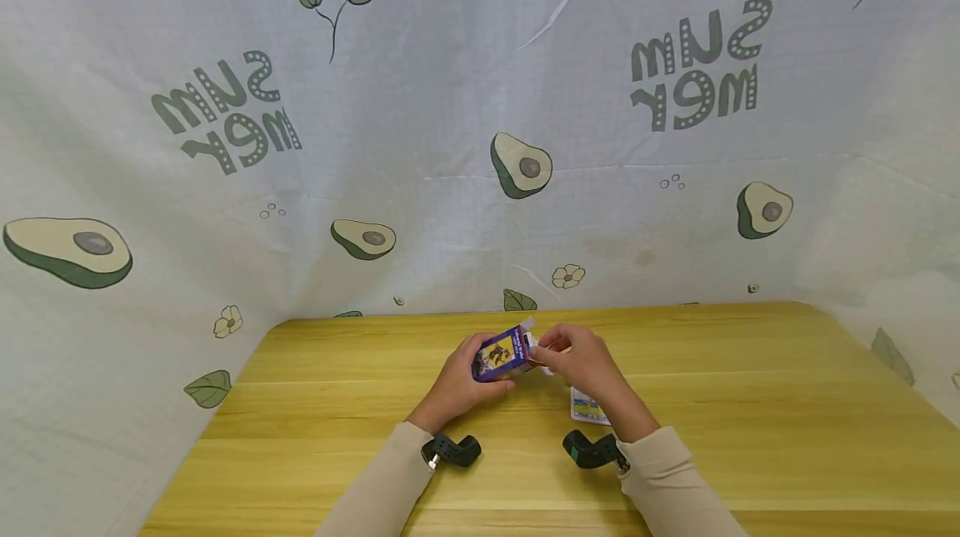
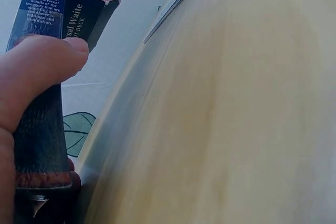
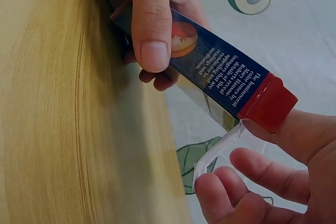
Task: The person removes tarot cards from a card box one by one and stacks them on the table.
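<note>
In the head view my left hand (image 1: 461, 378) grips a dark blue and purple tarot card box (image 1: 498, 355), tilted up to the right. Its thumb (image 3: 152, 35) lies along the narrow printed side. At the box's open end is my right hand (image 1: 585, 358), its fingers bent around the mouth. One of its digits goes behind the red side flap (image 3: 269, 103), while other fingertips touch a white flap (image 3: 220, 148). What lies inside the box is hidden. Partly under the right wrist, a printed card (image 1: 588, 408) lies on the table; whether others lie beneath it I cannot tell.
The hands are above a yellow wood-grain table (image 1: 337, 404). Behind it hangs a pale cloth (image 1: 420, 103) with avocado and flower prints. Dark wrist cameras (image 1: 453, 449) sit on both wrists, over beige sleeves (image 1: 382, 487).
</note>
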Motion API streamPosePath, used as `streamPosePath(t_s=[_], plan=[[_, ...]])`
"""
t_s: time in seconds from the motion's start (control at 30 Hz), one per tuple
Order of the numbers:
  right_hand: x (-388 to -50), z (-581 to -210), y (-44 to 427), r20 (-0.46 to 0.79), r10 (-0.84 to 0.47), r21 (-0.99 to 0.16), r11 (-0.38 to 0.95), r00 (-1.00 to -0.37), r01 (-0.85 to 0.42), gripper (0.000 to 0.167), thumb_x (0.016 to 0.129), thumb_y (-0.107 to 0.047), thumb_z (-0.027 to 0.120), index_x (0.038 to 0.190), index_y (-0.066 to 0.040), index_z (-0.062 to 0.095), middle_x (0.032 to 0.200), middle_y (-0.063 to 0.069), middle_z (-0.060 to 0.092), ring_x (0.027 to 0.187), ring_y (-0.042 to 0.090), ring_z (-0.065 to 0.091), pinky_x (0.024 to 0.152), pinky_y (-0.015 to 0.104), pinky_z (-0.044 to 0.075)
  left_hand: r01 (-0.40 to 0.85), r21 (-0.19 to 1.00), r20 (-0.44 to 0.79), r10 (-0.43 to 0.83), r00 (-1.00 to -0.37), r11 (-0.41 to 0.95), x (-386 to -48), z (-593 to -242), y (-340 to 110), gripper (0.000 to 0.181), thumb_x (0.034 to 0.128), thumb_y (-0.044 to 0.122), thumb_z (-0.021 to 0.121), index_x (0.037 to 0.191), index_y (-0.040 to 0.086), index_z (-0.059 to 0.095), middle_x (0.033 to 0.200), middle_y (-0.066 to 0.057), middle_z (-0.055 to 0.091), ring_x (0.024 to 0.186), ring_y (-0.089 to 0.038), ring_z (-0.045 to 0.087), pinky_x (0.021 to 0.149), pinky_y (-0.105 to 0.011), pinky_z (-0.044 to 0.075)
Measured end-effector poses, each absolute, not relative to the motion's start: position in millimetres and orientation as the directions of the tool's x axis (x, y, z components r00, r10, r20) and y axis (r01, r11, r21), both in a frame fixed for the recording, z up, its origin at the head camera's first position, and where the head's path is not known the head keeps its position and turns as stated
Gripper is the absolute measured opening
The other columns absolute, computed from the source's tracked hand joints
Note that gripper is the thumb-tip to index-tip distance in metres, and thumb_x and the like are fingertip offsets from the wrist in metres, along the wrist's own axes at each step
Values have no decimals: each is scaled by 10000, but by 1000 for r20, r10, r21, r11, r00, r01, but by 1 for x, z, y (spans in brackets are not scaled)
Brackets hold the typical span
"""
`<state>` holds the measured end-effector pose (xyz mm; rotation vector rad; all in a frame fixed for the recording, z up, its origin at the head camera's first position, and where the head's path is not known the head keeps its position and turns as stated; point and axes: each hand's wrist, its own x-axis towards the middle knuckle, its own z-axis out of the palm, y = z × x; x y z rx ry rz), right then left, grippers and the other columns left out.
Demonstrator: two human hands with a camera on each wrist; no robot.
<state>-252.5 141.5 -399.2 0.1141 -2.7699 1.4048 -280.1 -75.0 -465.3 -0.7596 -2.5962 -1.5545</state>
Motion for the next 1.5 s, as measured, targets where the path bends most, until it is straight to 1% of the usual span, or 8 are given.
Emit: streamPosePath(t_s=[0.1, 0.3, 0.5, 0.7, 1.0, 1.3, 1.5], plan=[[-252, -400, 140, 51, -52, -819, 569, -997, -72, 250, 861, -268, 735, 964, -55, 653, 926, 84, 622, 723, 187, 573, 563, 324, 515, 421, 820, 265, 397, -879, 386, -280, -465, -75, 699, 775, 368, 800, 1362, 198, 461, 1248, 16, 519, 1069, -153, 509, 939, -350, 429], [-252, -401, 138, 45, -53, -830, 554, -998, -67, 204, 868, -219, 722, 963, -49, 658, 904, 74, 633, 696, 191, 614, 581, 363, 531, 431, 815, 275, 397, -876, 386, -279, -465, -75, 685, 781, 361, 797, 1358, 193, 467, 1220, 2, 525, 1039, -160, 510, 908, -345, 435], [-252, -402, 136, 37, -53, -833, 550, -998, -61, 168, 868, -194, 718, 941, -48, 678, 884, 61, 648, 681, 168, 614, 581, 354, 536, 429, 813, 273, 393, -878, 393, -280, -466, -75, 684, 775, 363, 802, 1351, 204, 471, 1217, 11, 526, 1036, -154, 513, 908, -335, 435], [-253, -401, 136, 31, -62, -833, 549, -998, -60, 175, 874, -198, 713, 935, -35, 695, 888, 60, 666, 678, 155, 627, 567, 335, 536, 430, 812, 273, 394, -878, 396, -281, -466, -75, 697, 769, 370, 807, 1354, 199, 469, 1214, 22, 525, 1034, -146, 515, 909, -336, 433], [-254, -402, 139, 27, -65, -837, 544, -998, -58, 197, 874, -219, 717, 930, -32, 693, 883, 61, 679, 672, 160, 646, 586, 349, 547, 415, 822, 258, 394, -882, 390, -281, -467, -75, 698, 770, 369, 806, 1358, 212, 465, 1213, 31, 521, 1036, -142, 512, 910, -335, 434], [-254, -398, 141, 16, -53, -837, 546, -998, -42, 161, 880, -195, 703, 891, -35, 711, 906, 82, 681, 690, 180, 663, 597, 338, 550, 420, 819, 265, 392, -881, 391, -282, -469, -76, 706, 770, 386, 801, 1364, 216, 460, 1230, 29, 517, 1053, -146, 510, 923, -351, 434], [-255, -398, 145, 4, -57, -850, 526, -998, -34, 169, 892, -189, 682, 902, -22, 702, 886, 82, 685, 691, 190, 678, 614, 368, 555, 424, 816, 268, 392, -880, 393, -282, -470, -76, 708, 769, 385, 801, 1364, 211, 460, 1238, 27, 517, 1058, -144, 510, 927, -350, 432]])
